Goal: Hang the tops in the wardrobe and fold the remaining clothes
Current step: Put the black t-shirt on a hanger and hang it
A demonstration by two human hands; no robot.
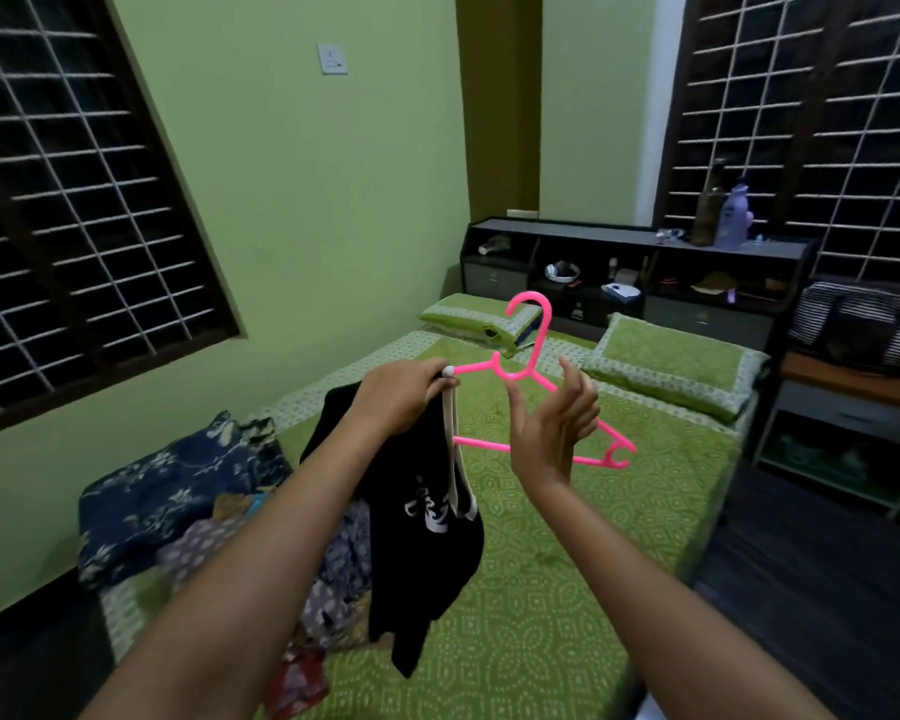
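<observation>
A pink plastic hanger point(533, 374) is held up over the bed, hook pointing up. My left hand point(404, 394) grips its left end together with the neck of a black top with pale trim and a white print point(427, 511); the top hangs down from that end. My right hand point(554, 426) is in front of the hanger's right arm with fingers spread and relaxed, holding nothing. A pile of patterned clothes point(328, 579) lies on the bed below the top, with a red piece at its near end.
The bed point(567, 563) has a green patterned sheet and two green pillows point(671, 363) at its head. A folded blue floral blanket point(172, 491) lies at the left edge. A dark headboard shelf point(635, 272) holds small items and bottles. Barred windows flank the room.
</observation>
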